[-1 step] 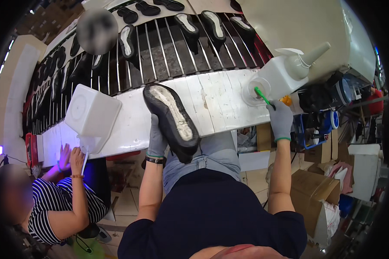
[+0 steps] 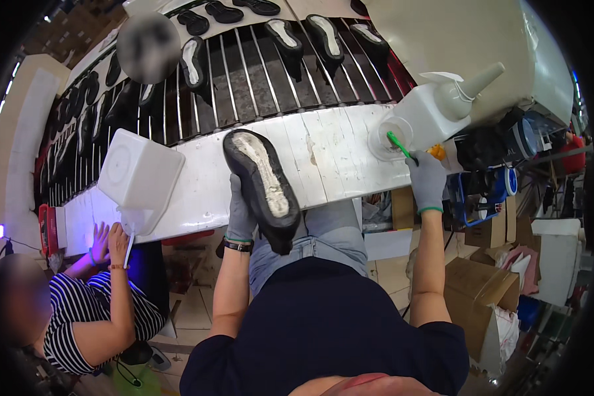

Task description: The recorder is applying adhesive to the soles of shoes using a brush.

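Note:
My left hand (image 2: 241, 214), in a grey glove, grips a black shoe upper (image 2: 261, 185) at its side; its pale underside faces up, and part of my fingers is hidden behind it. The shoe is held over the near edge of the white bench (image 2: 336, 158). My gloved right hand (image 2: 428, 183) closes round a green-handled brush (image 2: 398, 143), whose end is inside a clear plastic cup (image 2: 381, 143). A white squeeze bottle (image 2: 429, 112) with a long nozzle lies tilted right behind the cup.
Beyond the bench, a rack of metal rollers (image 2: 244, 72) carries several black shoe uppers and soles (image 2: 223, 12). At left, a co-worker in a striped top (image 2: 99, 317) sits beside a white plastic container (image 2: 138, 175). Cardboard boxes (image 2: 475, 297) stand at right.
The shoe in my left hand has turned slightly and shifted a little. My right hand with the brush stays at the cup, nearly unmoved.

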A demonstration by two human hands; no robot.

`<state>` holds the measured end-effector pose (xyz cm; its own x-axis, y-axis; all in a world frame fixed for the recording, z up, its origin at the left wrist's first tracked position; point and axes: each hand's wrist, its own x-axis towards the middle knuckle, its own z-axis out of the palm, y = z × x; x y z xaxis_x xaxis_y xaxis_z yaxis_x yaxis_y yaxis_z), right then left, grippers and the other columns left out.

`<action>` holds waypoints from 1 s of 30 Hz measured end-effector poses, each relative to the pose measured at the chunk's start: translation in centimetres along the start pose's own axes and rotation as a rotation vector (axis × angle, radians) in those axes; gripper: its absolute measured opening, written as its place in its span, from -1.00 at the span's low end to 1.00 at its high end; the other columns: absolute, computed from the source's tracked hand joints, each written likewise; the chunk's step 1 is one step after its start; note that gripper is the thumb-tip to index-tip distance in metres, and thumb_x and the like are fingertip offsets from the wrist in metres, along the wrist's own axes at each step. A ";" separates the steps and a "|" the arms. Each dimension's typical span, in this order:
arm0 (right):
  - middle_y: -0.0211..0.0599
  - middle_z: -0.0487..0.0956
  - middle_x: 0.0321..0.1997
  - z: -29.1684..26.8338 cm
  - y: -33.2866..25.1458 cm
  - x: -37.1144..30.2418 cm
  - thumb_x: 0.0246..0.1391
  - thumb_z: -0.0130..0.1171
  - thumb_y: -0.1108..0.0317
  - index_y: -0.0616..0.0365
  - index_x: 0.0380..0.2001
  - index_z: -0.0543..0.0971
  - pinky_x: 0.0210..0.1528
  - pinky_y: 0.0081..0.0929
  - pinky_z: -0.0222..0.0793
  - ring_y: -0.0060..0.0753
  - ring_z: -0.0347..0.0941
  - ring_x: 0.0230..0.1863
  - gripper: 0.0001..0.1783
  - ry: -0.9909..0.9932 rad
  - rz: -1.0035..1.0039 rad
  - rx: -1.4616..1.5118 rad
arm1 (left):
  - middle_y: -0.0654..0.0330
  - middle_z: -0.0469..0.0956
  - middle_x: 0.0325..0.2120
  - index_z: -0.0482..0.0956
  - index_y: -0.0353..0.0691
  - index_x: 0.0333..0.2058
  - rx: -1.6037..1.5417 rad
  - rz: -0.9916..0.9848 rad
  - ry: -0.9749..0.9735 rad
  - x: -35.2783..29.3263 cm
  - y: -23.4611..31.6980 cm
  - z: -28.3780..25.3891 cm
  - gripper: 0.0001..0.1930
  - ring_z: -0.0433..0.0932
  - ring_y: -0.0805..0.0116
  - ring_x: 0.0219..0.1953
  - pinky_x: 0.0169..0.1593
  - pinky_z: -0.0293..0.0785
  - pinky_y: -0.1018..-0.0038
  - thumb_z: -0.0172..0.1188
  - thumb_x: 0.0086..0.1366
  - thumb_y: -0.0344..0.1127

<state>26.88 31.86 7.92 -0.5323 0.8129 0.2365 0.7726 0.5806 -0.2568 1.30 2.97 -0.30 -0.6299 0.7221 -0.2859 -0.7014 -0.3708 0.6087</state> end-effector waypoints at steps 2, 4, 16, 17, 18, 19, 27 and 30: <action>-0.08 0.60 -0.36 1.0 0.1 0.5 0.05 0.19 0.22 0.15 -0.36 0.62 -0.24 -0.12 0.41 0.02 0.54 -0.29 -0.78 -0.052 -0.007 -0.123 | 0.06 0.47 0.07 0.27 -0.23 0.24 -0.250 -0.203 -0.156 -0.2 -0.3 -0.2 -0.22 0.53 0.21 0.01 0.09 0.50 0.28 -0.14 0.33 0.34; -0.06 0.60 -0.39 1.3 0.2 1.2 0.06 0.18 0.21 0.14 -0.37 0.61 -0.25 -0.09 0.41 0.03 0.54 -0.31 -0.78 -0.094 -0.022 -0.193 | 0.05 0.47 0.07 0.27 -0.23 0.24 -0.282 -0.247 -0.199 -0.1 -0.4 0.1 -0.22 0.53 0.20 0.01 0.09 0.50 0.27 -0.16 0.33 0.35; -0.36 0.59 -0.53 2.5 2.6 0.0 0.24 0.10 0.24 0.30 -0.15 0.62 -0.73 -0.74 -0.01 -0.79 0.21 -0.70 -0.68 -0.367 0.562 1.458 | 0.06 0.50 0.03 0.31 -0.24 0.21 -0.163 -0.289 -0.158 -1.8 0.3 1.8 -0.28 0.55 0.24 -0.01 0.09 0.49 0.33 -0.09 0.34 0.28; -0.41 0.55 -0.52 3.4 4.4 0.2 0.27 0.07 0.28 0.34 -0.08 0.58 -0.70 -0.74 -0.02 -0.80 0.15 -0.70 -0.66 -0.441 0.494 1.507 | 0.06 0.50 0.03 0.32 -0.28 0.19 -0.140 -0.298 -0.135 -1.8 0.5 2.7 -0.29 0.53 0.25 -0.01 0.11 0.46 0.34 -0.07 0.35 0.25; -0.41 0.55 -0.52 2.6 1.9 0.6 0.27 0.07 0.28 0.34 -0.08 0.58 -0.70 -0.74 -0.02 -0.80 0.15 -0.70 -0.66 -0.467 0.493 1.515 | 0.06 0.49 0.04 0.32 -0.29 0.18 -0.072 -0.264 -0.110 -2.1 0.8 3.8 -0.31 0.52 0.24 0.00 0.12 0.45 0.34 -0.04 0.35 0.21; -0.43 0.54 -0.52 1.5 -0.6 1.0 0.27 0.07 0.28 0.35 -0.05 0.57 -0.67 -0.76 -0.01 -0.80 0.16 -0.68 -0.65 -0.346 0.400 1.513 | 0.06 0.50 0.03 0.33 -0.30 0.17 -0.075 -0.277 -0.095 -2.1 0.6 4.1 -0.33 0.53 0.24 0.00 0.12 0.45 0.35 -0.02 0.35 0.18; -0.38 0.59 -0.43 -7.6 -10.1 -0.1 -0.11 0.19 0.59 0.26 -0.25 0.70 -0.49 -0.71 0.20 -0.72 0.36 -0.50 -0.72 -0.502 -0.268 1.108 | 0.13 0.53 -0.09 0.36 -0.38 0.09 0.199 -0.125 -0.135 -2.6 2.2 7.8 -0.41 0.55 0.43 -0.09 0.00 0.52 0.47 0.04 0.36 0.07; -0.32 0.62 -0.37 -8.2 -10.8 -1.2 -0.14 0.21 0.68 0.21 -0.19 0.69 -0.39 -0.62 0.39 -0.59 0.50 -0.40 -0.63 -0.644 -0.486 1.057 | 0.15 0.51 -0.09 0.32 -0.39 0.12 0.319 -0.023 -0.135 -2.8 3.1 8.2 -0.37 0.53 0.45 -0.11 -0.03 0.51 0.50 0.06 0.34 0.09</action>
<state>22.05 24.21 18.09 -0.9698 0.2209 0.1030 -0.0239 0.3346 -0.9421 3.62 4.65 8.47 -0.5504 0.8068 -0.2146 -0.5621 -0.1680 0.8098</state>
